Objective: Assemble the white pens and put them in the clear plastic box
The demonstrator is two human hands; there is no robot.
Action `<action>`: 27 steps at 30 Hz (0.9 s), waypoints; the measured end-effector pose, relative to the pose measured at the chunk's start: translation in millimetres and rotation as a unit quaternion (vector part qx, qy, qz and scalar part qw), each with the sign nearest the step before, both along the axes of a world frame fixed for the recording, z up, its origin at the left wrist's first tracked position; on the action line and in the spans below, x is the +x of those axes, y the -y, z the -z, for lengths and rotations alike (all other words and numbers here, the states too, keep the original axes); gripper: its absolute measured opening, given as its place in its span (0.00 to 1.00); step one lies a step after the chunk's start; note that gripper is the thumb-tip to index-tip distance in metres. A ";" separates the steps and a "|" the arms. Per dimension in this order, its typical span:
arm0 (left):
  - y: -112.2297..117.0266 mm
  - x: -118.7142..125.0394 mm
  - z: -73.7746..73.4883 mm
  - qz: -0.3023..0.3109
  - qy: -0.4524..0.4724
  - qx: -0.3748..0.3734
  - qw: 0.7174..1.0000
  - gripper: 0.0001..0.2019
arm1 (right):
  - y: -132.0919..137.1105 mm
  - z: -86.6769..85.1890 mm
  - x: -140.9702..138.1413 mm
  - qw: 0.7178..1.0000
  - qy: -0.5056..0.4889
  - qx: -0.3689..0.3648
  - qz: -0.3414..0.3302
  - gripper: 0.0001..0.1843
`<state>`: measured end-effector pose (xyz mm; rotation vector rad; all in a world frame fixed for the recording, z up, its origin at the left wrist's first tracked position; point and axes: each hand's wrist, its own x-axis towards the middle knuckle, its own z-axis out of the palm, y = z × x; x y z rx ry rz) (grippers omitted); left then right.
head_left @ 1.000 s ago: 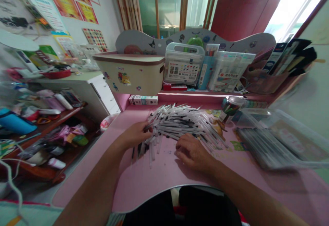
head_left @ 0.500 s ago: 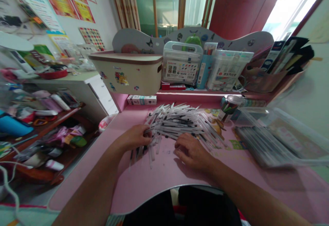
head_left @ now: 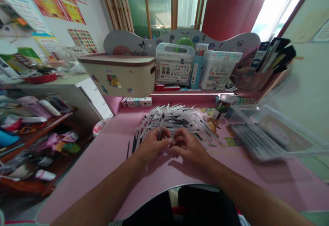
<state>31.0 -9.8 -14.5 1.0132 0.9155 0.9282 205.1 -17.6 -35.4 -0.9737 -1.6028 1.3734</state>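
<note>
My left hand (head_left: 156, 143) is closed round a slim pen (head_left: 161, 126), which stands up steeply with a dark tip at its top. Close beside it, my right hand (head_left: 186, 145) has its fingers curled in, their tips almost meeting the left fingertips. Whatever the right fingers pinch is too small to make out. Behind both hands spreads a heaped pile of thin white, clear and black pens or pen parts (head_left: 180, 115). More dark slim sticks (head_left: 135, 142) lie left of my left hand.
An open clear plastic box (head_left: 257, 143) with slim grey items stands at the right. Behind it are a can of pens (head_left: 223, 106) and a shelf with a cream bin (head_left: 120, 78), a marker case (head_left: 174, 66) and a pen holder (head_left: 254, 80). A small carton (head_left: 136, 102) lies under the shelf.
My left hand has left the pile's left edge and moved right towards my right hand, with a pen raised in it. My right hand has curled in. The view has shifted slightly.
</note>
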 end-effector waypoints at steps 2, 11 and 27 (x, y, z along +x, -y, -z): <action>1.3 1.2 1.5 0.013 0.014 -0.010 1.000 0.18 | 0.8 -0.7 -0.2 1.000 -0.002 0.001 0.010 0.13; -17.9 -9.9 -3.5 -0.126 0.152 0.018 0.980 0.15 | -7.3 4.4 4.9 0.998 -0.048 -0.023 0.039 0.11; -18.0 -10.2 -0.7 -0.114 0.092 -0.004 0.989 0.22 | -5.1 0.6 6.3 0.996 -0.067 -0.046 0.021 0.12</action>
